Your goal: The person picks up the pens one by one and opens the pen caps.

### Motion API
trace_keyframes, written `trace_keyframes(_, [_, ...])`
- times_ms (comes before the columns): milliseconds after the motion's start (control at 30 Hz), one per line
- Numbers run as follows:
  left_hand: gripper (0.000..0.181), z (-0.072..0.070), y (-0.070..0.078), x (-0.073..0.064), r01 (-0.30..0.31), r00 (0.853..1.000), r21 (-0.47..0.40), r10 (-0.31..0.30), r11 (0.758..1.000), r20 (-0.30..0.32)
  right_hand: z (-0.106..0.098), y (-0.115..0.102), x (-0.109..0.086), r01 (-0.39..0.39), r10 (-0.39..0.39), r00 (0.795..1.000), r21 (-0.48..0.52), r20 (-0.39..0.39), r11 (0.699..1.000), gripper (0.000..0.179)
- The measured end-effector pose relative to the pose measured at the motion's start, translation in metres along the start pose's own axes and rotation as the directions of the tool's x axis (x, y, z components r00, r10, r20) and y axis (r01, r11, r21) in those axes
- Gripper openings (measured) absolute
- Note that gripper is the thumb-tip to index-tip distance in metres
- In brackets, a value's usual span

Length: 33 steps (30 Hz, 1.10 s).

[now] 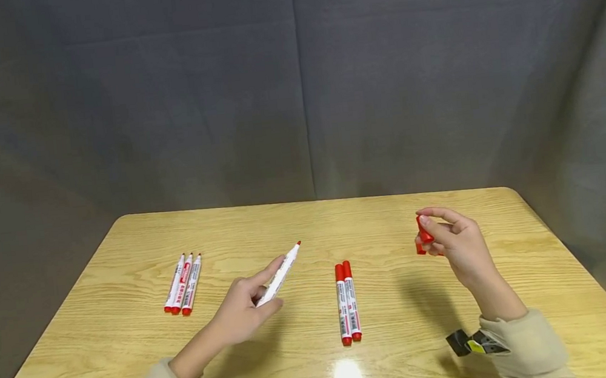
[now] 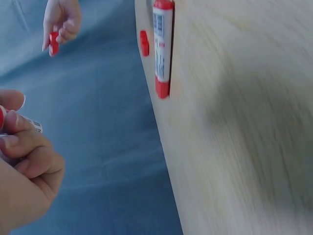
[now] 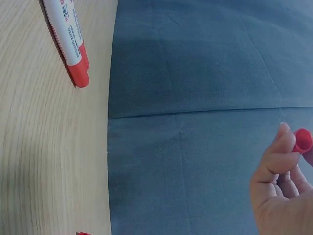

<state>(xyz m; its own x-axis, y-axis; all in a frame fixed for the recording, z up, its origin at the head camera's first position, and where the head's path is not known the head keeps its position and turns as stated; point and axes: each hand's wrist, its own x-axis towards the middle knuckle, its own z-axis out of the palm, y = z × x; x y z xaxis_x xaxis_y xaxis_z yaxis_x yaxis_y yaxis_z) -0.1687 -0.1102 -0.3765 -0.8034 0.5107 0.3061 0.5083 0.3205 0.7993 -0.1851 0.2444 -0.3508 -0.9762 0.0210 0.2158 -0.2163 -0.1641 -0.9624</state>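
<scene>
In the head view my left hand [image 1: 246, 310] grips an uncapped whiteboard marker [image 1: 279, 274], its red tip slanting up to the right above the table. The left wrist view shows only the marker's end beside the curled fingers. On the right, my right hand [image 1: 458, 241] pinches a red marker cap [image 1: 425, 229] between thumb and fingers. The right wrist view catches the round open end of this cap [image 3: 303, 140]. Partly hidden behind that hand, more red caps [image 1: 421, 249] lie on the table.
Two capped red markers [image 1: 347, 303] lie side by side at the middle of the wooden table [image 1: 309, 365]. Toward the left, three uncapped markers [image 1: 182, 286] rest together, tips pointing away. A grey curtain [image 1: 294, 92] hangs behind the table's far edge.
</scene>
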Motion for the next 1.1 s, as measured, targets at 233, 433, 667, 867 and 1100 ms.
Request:
trace_keyframes(233, [0.062,-0.02,-0.006,-0.007,0.043,0.998,0.058,-0.039,0.997,-0.059,-0.002,-0.002,0.0,-0.009,0.009,1.0,-0.037,-0.009,0.999,0.013])
trace_keyframes(433, [0.062,-0.034,-0.011,-0.01,0.066,0.995,0.13,-0.055,0.989,-0.082,-0.002,-0.004,0.0,-0.035,0.036,0.999,-0.047,0.013,0.998,0.011])
trace_keyframes(667, [0.062,-0.05,-0.018,-0.019,0.086,0.992,0.273,-0.056,0.958,-0.114,-0.005,-0.003,0.0,-0.05,0.05,0.999,-0.066,0.011,0.997,0.012])
trace_keyframes(867, [0.062,-0.063,-0.028,-0.022,0.126,0.984,0.309,-0.079,0.943,-0.162,-0.006,-0.002,-0.001,-0.049,0.05,0.999,-0.062,0.017,0.997,0.012])
trace_keyframes(1100, [0.062,-0.077,-0.046,-0.024,0.179,0.974,0.343,-0.117,0.922,-0.194,-0.005,-0.002,-0.002,-0.051,0.053,0.998,-0.05,0.045,0.997,0.011])
